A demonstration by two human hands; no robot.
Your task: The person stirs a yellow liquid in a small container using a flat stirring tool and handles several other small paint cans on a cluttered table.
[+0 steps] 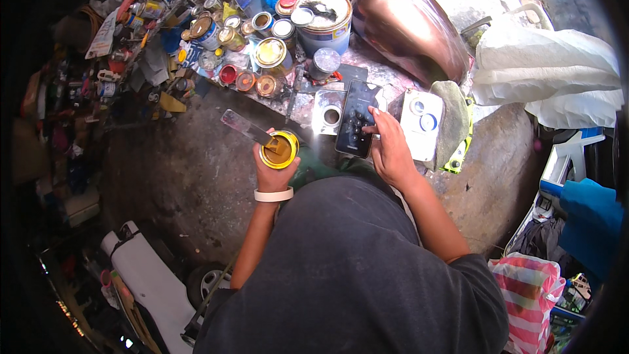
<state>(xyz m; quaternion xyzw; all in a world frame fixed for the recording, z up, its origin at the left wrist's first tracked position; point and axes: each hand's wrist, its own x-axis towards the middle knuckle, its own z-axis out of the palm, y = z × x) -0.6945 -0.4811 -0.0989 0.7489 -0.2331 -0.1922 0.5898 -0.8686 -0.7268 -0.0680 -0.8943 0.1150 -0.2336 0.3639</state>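
Observation:
My left hand (265,174) is wrapped round a small yellow can (283,161) of dark yellow paint-like stuff. A flat, clear-looking stirring stick (244,124) leans out of the can toward the upper left. My right hand (393,154) has its fingers stretched over a black smartphone (354,132), and a fingertip is on or just above the lit screen, which shows a keypad. The phone lies at the near edge of the worktop. Just left of it is a metallic square plate (321,106) with a small round cup (331,116) on it.
Several paint cans and jars (272,54) crowd the back left, beside a large paint pail (325,33). A glossy bronze curved shell (413,23), partly under clear plastic, lies behind the phone. White cloth (547,59) is at right, a striped bag (526,295) lower right.

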